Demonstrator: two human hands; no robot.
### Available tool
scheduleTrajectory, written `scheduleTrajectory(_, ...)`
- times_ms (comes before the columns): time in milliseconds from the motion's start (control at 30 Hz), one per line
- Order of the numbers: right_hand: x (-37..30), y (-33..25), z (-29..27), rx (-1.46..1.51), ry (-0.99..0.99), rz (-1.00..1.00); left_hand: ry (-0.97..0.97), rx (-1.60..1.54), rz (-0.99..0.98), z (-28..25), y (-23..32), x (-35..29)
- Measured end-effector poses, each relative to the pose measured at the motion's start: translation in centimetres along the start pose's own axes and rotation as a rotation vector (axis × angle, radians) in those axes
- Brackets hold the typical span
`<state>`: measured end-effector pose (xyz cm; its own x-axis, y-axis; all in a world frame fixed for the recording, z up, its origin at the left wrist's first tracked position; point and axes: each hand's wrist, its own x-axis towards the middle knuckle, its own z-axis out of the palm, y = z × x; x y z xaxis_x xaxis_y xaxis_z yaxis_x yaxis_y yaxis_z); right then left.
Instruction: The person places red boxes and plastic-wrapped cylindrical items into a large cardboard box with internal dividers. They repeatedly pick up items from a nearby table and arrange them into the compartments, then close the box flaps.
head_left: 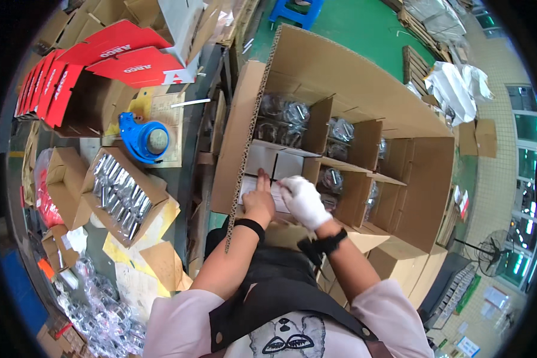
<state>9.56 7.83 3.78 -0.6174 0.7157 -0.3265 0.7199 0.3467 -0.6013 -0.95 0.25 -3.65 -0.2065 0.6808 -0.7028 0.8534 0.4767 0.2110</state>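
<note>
The counter (188, 143) stands left of the large carton (358, 77). Inside the carton, cardboard dividers (321, 128) rise beside white boxes (259, 158) in its near-left compartment. Over these, the bare left hand (259, 200) lies with fingers extended; the gloved right hand (304, 200) curls, its pinch uncertain. Uneven pressing could tilt a box or buckle a divider.
</note>
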Motion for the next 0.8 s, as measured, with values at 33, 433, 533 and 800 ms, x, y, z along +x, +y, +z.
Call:
scheduleTrajectory(33, -1.7, -0.6, -1.0, -0.013, 0.209, -0.010, 0.001, -0.025, 0.022, 0.4, -0.3, 0.0)
scheduleTrajectory(433, -1.0, -1.9, 3.1, -0.511, 0.134, 0.011, 0.321, -0.502, 0.254, 2.2, -2.5, 2.0)
scheduleTrajectory(533, 0.8, 2.7, 5.7, 0.217, 0.469, 0.121, -0.102, -1.479, -0.289, -4.8, 3.0, -1.8)
scheduleTrajectory(800, -1.2, 2.6, 2.0, 0.547, 0.349, 0.505, 0.401, -0.616, 0.074, 0.4, 1.1, 2.0)
